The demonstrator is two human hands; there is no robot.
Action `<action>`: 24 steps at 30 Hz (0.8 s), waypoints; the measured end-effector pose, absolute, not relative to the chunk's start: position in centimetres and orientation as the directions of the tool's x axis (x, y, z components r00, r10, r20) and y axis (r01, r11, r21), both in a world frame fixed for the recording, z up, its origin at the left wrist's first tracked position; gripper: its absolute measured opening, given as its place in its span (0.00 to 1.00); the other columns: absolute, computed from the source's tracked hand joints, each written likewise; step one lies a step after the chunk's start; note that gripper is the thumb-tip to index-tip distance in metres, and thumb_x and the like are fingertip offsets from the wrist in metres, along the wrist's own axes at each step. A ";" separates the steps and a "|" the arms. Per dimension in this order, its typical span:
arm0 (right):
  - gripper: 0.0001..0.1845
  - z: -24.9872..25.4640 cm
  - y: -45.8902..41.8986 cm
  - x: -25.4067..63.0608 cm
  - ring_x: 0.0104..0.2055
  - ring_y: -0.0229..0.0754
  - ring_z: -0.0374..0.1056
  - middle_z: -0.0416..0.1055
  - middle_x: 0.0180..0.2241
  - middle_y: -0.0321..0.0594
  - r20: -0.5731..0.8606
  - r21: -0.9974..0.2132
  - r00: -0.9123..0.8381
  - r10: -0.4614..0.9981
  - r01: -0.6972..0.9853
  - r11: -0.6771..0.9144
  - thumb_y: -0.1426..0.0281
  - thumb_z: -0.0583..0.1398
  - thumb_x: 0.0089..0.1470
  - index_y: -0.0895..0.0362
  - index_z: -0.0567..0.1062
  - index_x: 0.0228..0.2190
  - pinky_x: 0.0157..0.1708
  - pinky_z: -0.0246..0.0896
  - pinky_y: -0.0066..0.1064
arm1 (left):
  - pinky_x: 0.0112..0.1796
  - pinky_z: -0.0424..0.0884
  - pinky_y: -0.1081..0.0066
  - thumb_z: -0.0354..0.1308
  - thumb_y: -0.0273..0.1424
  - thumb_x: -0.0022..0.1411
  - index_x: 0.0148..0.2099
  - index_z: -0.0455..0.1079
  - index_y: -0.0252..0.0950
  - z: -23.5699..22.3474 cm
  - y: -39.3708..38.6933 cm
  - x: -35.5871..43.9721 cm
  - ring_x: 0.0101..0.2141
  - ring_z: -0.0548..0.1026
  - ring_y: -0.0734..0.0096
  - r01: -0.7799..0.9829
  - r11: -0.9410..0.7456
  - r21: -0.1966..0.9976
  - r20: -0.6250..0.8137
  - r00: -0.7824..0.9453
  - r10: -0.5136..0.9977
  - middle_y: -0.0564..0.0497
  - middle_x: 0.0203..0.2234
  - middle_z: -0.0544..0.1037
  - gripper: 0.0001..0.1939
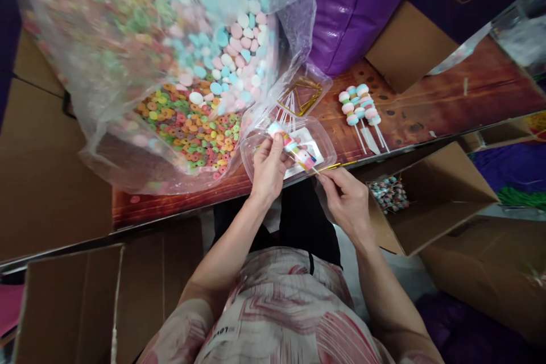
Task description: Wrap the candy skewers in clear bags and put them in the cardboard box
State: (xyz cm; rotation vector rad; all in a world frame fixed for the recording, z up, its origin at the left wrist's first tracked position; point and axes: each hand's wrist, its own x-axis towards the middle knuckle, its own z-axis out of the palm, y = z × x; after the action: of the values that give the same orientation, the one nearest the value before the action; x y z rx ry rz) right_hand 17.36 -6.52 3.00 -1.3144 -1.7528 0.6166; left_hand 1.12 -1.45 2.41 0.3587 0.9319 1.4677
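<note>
My left hand (269, 166) is closed around the upper part of a candy skewer (305, 158), which is in a clear wrapper with a coloured patch. Its white stick points down and right, toward my right hand (347, 196). The thumb and forefinger of that hand are pinched at the stick's lower end. A gold twist tie (339, 166) sticks out beside these fingertips, and its middle is hidden. Both hands are over a clear plastic tray (248, 160) holding something white and flat. Behind it, white sticks (288, 107) and more gold ties (310, 96) lie in another clear tray.
A large clear bag holds ring candies (187, 125) and pastel candies (243, 40). Several candy skewers (360, 105) lie on the wooden table (469, 91) to the right. Below the edge, an open cardboard box (443, 199) contains a heap of skewers (389, 193). A purple bag (354, 5) stands behind.
</note>
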 end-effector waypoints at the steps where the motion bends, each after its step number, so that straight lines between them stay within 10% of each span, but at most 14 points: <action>1: 0.08 3.0 -6.7 17.7 0.31 0.39 0.71 0.77 0.31 0.37 0.274 -0.806 -0.117 0.955 0.514 0.294 0.70 0.61 0.65 0.54 0.80 0.33 0.35 0.65 0.32 | 0.40 0.80 0.68 0.74 0.52 0.53 0.37 0.73 0.38 2.4 -1.4 0.9 0.41 0.85 0.61 -0.678 0.123 0.725 -0.313 -0.164 0.936 0.49 0.33 0.84 0.24; 24: 0.13 4.1 -5.0 12.1 0.25 0.36 0.61 0.68 0.25 0.31 0.114 -0.947 -0.042 0.993 0.296 0.121 0.57 0.60 0.64 0.52 0.72 0.33 0.28 0.59 0.30 | 0.38 0.78 0.68 0.74 0.41 0.57 0.35 0.77 0.35 3.3 -3.1 0.5 0.37 0.83 0.64 -0.706 0.167 0.688 -0.198 0.039 0.979 0.49 0.31 0.83 0.15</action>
State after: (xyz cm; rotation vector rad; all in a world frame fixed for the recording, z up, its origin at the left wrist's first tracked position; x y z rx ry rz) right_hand 12.15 -5.01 4.06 -1.3224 -1.5001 0.9782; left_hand 0.50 -3.07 3.25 0.4667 0.7334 1.3654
